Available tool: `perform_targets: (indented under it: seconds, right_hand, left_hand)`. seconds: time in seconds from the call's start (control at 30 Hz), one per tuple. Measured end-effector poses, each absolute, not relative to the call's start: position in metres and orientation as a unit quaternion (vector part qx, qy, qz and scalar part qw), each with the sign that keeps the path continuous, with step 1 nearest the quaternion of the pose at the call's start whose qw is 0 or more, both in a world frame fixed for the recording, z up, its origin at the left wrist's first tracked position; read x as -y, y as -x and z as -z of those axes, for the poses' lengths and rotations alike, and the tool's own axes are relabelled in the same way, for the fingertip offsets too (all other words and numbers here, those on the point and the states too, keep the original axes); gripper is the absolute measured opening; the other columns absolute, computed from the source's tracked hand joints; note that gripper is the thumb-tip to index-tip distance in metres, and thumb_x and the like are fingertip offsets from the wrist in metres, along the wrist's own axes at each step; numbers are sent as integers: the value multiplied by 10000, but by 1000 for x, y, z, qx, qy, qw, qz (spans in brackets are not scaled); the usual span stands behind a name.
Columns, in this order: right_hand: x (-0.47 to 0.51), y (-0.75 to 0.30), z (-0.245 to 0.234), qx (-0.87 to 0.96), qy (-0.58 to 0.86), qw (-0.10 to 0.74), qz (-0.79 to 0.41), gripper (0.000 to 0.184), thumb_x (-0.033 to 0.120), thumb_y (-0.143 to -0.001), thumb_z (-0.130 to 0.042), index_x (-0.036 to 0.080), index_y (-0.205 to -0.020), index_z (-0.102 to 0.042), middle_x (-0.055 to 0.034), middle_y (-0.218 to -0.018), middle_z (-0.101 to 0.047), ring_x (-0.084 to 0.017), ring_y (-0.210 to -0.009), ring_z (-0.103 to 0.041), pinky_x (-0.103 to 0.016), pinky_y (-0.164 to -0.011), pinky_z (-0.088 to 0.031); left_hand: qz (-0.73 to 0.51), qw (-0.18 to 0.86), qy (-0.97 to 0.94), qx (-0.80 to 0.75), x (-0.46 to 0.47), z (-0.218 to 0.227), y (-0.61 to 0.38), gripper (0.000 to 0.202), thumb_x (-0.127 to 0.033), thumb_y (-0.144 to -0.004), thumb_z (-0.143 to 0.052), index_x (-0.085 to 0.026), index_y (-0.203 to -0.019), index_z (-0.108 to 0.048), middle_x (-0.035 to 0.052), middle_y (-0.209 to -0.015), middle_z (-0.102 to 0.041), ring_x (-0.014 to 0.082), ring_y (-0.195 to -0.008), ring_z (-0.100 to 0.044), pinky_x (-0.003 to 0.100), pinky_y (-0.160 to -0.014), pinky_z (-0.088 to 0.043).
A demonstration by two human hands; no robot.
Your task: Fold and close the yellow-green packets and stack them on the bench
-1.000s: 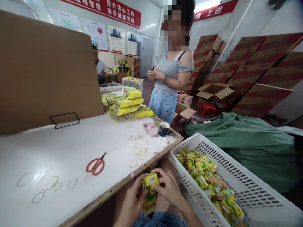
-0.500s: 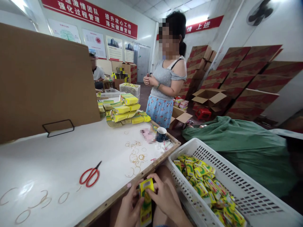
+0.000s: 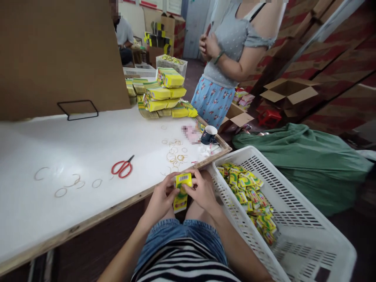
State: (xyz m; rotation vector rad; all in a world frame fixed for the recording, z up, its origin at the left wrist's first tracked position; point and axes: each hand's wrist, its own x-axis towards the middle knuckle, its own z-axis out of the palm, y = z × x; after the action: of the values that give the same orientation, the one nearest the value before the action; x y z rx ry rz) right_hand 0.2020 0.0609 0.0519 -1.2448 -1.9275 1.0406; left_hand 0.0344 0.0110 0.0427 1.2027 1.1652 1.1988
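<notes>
Over my lap, both hands hold one small yellow-and-green packaging box (image 3: 181, 201), upright with its barcode end at the top. My left hand (image 3: 161, 197) grips its left side, thumb on the front. From the right, my right hand (image 3: 202, 192) presses its thumb on the front just below the barcode. Fingers behind the box are hidden. To my right, a white plastic basket (image 3: 305, 203) contains many similar yellow packs (image 3: 249, 188), lying loose in a heap.
The white table (image 3: 96, 152) has a wooden edge. Red-handled scissors (image 3: 122, 168), rubber bands (image 3: 176, 156), a dark mug (image 3: 209, 135) and stacked yellow cartons (image 3: 164, 94) lie on it. A person (image 3: 229, 58) stands beyond the corner. Green cloth (image 3: 302, 164) lies behind the basket.
The view has tilted down, bringing my shorts and striped shirt into sight. Both hands keep hold of the same box, thumbs still on its front. The standing person's hands remain together.
</notes>
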Motion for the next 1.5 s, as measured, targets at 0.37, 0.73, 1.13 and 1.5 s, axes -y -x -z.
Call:
perform_targets:
  seconds: [0.37, 0.73, 1.13, 1.5]
  right_hand:
    - [-64, -214, -26, 624, 418, 466, -467, 248, 374, -902, -575, 196, -1066, -624, -59, -951, -685, -192, -827, -653, -302, -715, -531]
    - [-131, -284, -76, 666, 516, 538, -38, 241, 365, -876, -600, 196, -1029, -677, -116, -1059, -606, -244, -905, -568, -391, -738, -482]
    - [-372, -139, -66, 673, 593, 429, -105, 229, 308, -858, -607, 188, -1046, -662, -94, -1081, -635, -248, -1081, -561, -411, -982, -447]
    - [-534, -100, -24, 618, 737, 256, -97, 335, 341, -940, -586, 168, -1227, -566, -96, -1247, -581, -234, -1066, -604, -450, -896, -523]
  left_hand:
    - [-516, 577, -492, -400, -27, -44, -44, 447, -301, -845, -641, -162, -1237, -479, 122, -1072, -708, 245, -977, -688, 347, -825, -549]
    - [-501, 201, -619, -570, -130, -22, 38, 235, -334, -869, -508, -189, -1022, -614, 90, -1027, -712, 222, -911, -695, 413, -853, -570]
    - [-414, 15, -668, -618, -150, 32, 86, 246, -292, -915, -434, -203, -1012, -641, 83, -984, -716, 241, -922, -699, 387, -807, -583]
    - [-398, -116, -716, -562, -153, 40, 88, 227, -260, -958, -399, -195, -1070, -585, 92, -918, -721, 204, -797, -728, 298, -682, -616]
